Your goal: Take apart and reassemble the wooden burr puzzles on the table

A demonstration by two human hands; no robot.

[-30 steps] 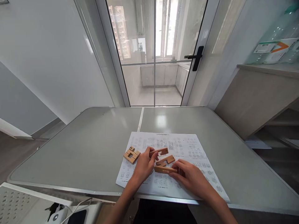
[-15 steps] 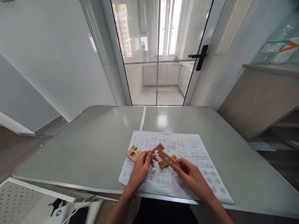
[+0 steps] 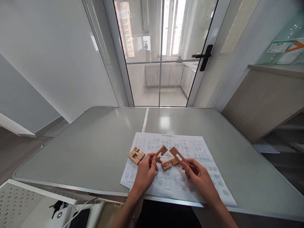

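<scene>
My left hand (image 3: 145,172) pinches a notched wooden puzzle piece (image 3: 161,151), lifted and tilted up to the right. In my right hand (image 3: 199,178) is a flat wooden piece with an oval slot (image 3: 177,155), angled up to the left. The two held pieces are apart, with a gap between their ends. A third notched wooden piece (image 3: 169,163) lies flat on the printed instruction sheet (image 3: 204,155) between my hands. A small assembled block of wooden pieces (image 3: 136,155) rests at the sheet's left edge, just left of my left hand.
The sheet lies on a grey folding table (image 3: 95,148) with a centre seam. A glass door (image 3: 161,53) stands behind it. A wooden shelf unit (image 3: 268,98) is at the right. A white perforated surface with cables and a phone (image 3: 78,218) sits below the table's near left edge.
Both hands lifted their pieces off the sheet. The right hand's slotted piece crossed the left one half a second ago and has since swung away to the right, leaving them apart.
</scene>
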